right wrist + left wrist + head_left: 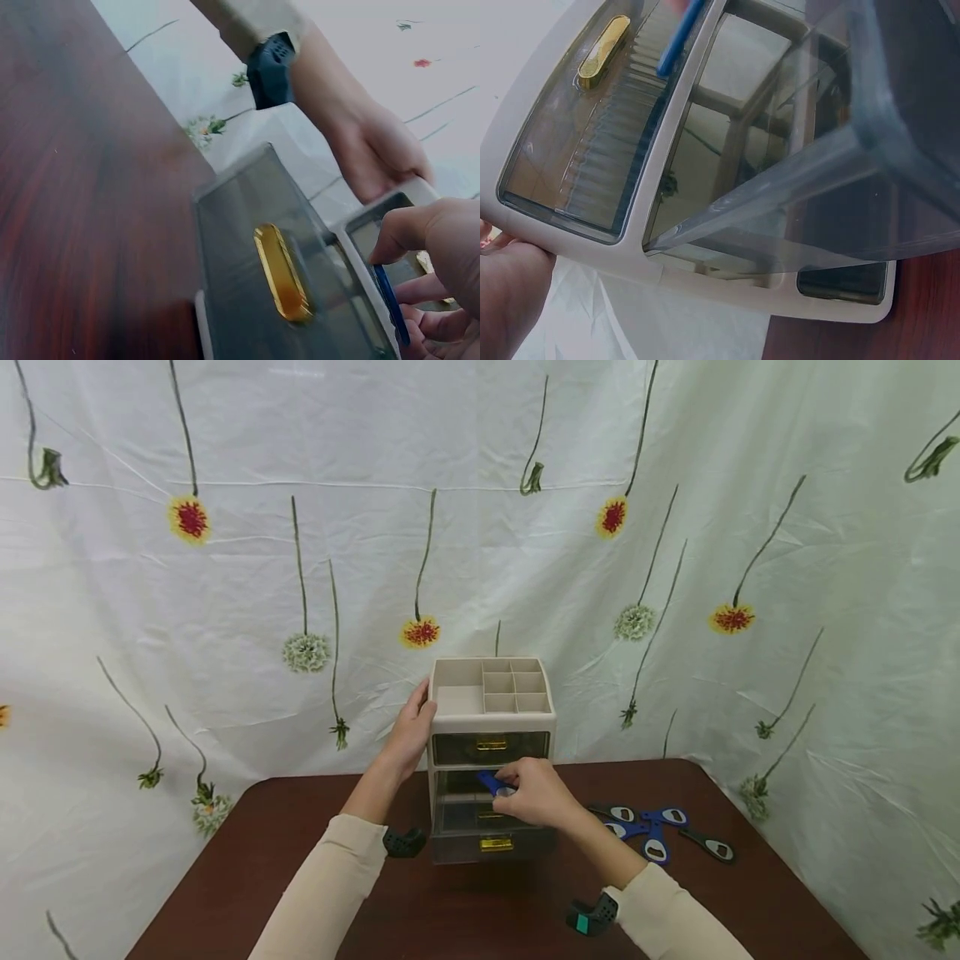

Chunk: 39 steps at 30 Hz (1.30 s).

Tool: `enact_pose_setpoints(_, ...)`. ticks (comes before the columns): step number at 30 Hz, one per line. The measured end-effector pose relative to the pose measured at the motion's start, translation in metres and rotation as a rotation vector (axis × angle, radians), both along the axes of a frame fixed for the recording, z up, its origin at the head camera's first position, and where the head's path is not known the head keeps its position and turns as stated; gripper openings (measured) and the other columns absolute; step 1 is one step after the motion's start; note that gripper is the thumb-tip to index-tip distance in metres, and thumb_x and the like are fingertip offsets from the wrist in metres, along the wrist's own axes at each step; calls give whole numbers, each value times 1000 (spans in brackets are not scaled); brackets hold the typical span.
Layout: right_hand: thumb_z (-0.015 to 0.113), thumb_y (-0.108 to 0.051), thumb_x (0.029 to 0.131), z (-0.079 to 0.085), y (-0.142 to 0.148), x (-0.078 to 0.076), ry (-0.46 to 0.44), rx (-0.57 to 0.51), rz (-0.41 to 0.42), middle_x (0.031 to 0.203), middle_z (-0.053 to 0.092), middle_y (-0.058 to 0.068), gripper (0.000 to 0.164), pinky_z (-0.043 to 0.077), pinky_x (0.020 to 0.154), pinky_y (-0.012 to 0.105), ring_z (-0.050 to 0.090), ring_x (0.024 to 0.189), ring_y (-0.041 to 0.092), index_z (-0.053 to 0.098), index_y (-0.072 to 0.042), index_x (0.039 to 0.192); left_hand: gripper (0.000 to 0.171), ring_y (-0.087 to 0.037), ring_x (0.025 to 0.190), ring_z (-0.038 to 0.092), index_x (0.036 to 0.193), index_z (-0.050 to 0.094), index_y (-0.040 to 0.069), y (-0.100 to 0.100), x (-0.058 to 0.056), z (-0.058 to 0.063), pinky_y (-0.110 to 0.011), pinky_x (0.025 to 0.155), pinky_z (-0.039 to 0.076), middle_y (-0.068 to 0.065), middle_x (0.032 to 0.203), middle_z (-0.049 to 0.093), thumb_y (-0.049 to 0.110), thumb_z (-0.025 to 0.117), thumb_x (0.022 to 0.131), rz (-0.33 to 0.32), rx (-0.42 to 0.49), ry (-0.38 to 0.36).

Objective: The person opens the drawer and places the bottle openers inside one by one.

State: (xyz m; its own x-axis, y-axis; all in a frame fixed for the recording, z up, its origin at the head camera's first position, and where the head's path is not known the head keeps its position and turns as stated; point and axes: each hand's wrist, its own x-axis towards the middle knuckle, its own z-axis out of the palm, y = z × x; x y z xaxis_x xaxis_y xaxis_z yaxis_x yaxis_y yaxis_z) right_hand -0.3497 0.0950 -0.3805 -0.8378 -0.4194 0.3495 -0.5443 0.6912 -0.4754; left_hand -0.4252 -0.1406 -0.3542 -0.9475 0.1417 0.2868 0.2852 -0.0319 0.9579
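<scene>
A beige desktop drawer organizer (491, 724) with smoky clear drawers stands on the table. Its middle drawer (262, 247), with a gold handle, is pulled out. My left hand (412, 727) rests along the organizer's left side, the fingers reaching back near the top corner. Over the open drawer, my right hand (534, 792) pinches a blue bottle opener (491, 782) between thumb and fingers. In the right wrist view, the opener (391, 306) shows edge-on beside the drawer front. Part of it is hidden behind the fingers.
Several blue and black bottle openers (654, 842) lie in a group on the dark red table (315, 827), right of the organizer. The organizer's top has an open tray with small compartments. A white flower-patterned cloth (360, 577) hangs close behind.
</scene>
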Motion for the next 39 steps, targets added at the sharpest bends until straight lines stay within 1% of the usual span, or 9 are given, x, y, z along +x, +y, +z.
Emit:
enact_pose_setpoints(6, 79, -17, 77, -5, -23, -2, -17, 2, 12, 88, 75, 5, 29, 50, 61, 28, 65, 74, 14, 81, -4, 103, 59, -29, 154, 15, 168, 7, 15, 0, 1, 0, -49, 121, 20, -11, 171, 10, 20, 31, 115, 0, -3, -9)
enact_pose_setpoints(13, 79, -16, 76, -12, -43, -4, -41, -13, 13, 81, 74, 0, 20, 49, 57, 24, 58, 61, 6, 81, -4, 91, 58, -30, 153, 17, 168, 7, 16, 0, 2, 0, -51, 120, 21, -11, 171, 11, 20, 31, 115, -19, 4, -4)
enact_pose_setpoints(16, 81, -18, 77, -15, -51, -4, -55, -22, -5, 74, 70, -3, 15, 48, 54, 24, 55, 57, 7, 80, -5, 85, 58, -30, 152, 19, 168, 8, 15, 0, 3, 1, -51, 120, 22, -10, 171, 12, 20, 31, 115, -11, 0, -4)
enact_pose_setpoints(20, 82, -22, 79, -19, -60, -5, -39, -28, -56, 66, 63, -2, 19, 43, 51, 24, 50, 54, 9, 77, -3, 77, 59, -30, 152, 19, 168, 8, 16, 0, 2, 0, -51, 120, 22, -10, 171, 13, 20, 32, 115, -7, -7, -2)
enact_pose_setpoints(22, 83, -25, 82, -20, -62, -7, -10, -34, -58, 71, 65, 1, 24, 45, 54, 26, 54, 59, 11, 78, -2, 83, 59, -29, 152, 19, 168, 8, 17, -1, 2, 0, -51, 120, 22, -9, 171, 13, 20, 33, 115, -8, -7, -5)
enact_pose_setpoints(25, 79, -28, 91, -21, -63, -9, 7, -48, -17, 90, 70, 11, 33, 51, 65, 32, 62, 75, 18, 79, 3, 101, 59, -30, 152, 20, 168, 8, 17, 0, 1, 0, -51, 120, 23, -10, 171, 13, 22, 33, 115, -8, -4, -5)
enact_pose_setpoints(28, 74, -30, 97, -20, -59, -10, -25, -78, 22, 110, 69, 16, 43, 54, 79, 39, 65, 93, 25, 72, 3, 124, 60, -31, 152, 20, 168, 8, 16, 1, 1, 0, -52, 120, 23, -11, 171, 12, 23, 33, 115, -10, -2, -4)
enact_pose_setpoints(33, 72, -26, 99, -15, -51, -7, -97, -102, 52, 117, 70, 17, 40, 57, 82, 41, 70, 94, 24, 70, -1, 129, 59, -30, 151, 21, 168, 8, 18, 0, 1, -1, -52, 119, 24, -10, 171, 13, 21, 33, 115, -6, -1, -15)
enact_pose_setpoints(39, 73, -26, 97, -6, -43, -3, -107, -76, 84, 117, 71, 16, 39, 57, 83, 41, 70, 96, 24, 71, -4, 129, 59, -29, 151, 21, 168, 8, 16, -1, 2, -1, -51, 120, 23, -9, 171, 14, 20, 32, 115, 2, 5, -16)
